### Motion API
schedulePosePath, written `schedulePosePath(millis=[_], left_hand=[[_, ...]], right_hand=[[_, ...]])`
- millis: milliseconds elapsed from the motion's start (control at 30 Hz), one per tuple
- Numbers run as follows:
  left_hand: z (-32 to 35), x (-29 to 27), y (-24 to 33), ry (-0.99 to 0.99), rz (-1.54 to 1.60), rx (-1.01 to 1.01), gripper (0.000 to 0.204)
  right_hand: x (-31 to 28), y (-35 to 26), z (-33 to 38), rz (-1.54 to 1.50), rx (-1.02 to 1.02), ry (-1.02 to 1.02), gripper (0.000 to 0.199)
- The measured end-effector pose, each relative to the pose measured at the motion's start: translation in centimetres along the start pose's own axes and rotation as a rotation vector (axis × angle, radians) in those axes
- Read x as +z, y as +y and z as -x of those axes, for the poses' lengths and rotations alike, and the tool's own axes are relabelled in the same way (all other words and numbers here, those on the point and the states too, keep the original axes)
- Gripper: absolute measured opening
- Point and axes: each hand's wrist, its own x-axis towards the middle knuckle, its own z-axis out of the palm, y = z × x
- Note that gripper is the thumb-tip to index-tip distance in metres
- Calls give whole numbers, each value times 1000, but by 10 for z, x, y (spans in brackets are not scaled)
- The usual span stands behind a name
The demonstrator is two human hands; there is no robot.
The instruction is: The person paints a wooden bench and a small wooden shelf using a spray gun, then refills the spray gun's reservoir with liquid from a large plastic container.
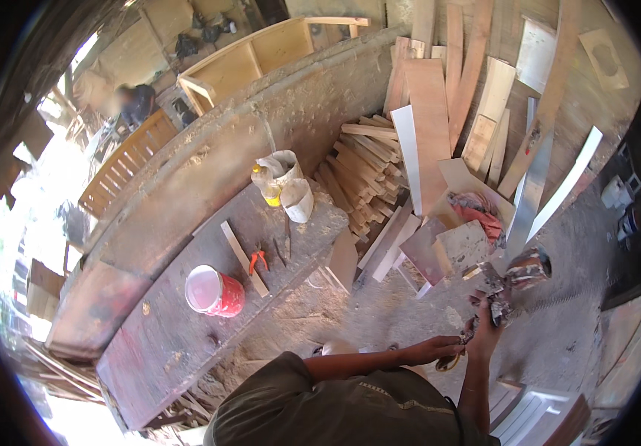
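My right hand (486, 327) is closed around a dark, paint-smeared tool that looks like a spray gun (496, 288). A paint-crusted, can-shaped cup (530, 267) sits at the tool's upper right; whether the two are joined I cannot tell. From the left my left hand (439, 349) reaches across to the tool's lower end, its fingers closed there. Just under those fingers shows a yellowish loop (450, 363), perhaps a bit of hose. Beyond the tool, stained boards (463, 247) and a reddish rag (476, 212) lie on the floor.
On the low bench (164, 349) to my left stand a red bucket (216, 291), orange-handled pliers (258, 259), a yellow-labelled bottle (266, 186) and white tubs (297, 201). Stacked wood strips (361, 171) and leaning planks (428, 119) line the far side. A person (136, 105) sits at far left.
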Motion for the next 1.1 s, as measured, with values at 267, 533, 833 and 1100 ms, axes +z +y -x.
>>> schedulePosePath(millis=[267,533,833,1100], left_hand=[[-91,7,37,47,288,93,27],[-143,-40,66,32,401,150,31],[-188,-118,123,111,405,351,29],[-230,-153,137,-99,674,309,29]], right_hand=[[-16,-33,-83,73,-151,36,42],[25,-51,-150,221,-217,44,39],[85,-59,-236,358,-221,84,46],[113,-71,-284,386,-277,111,58]])
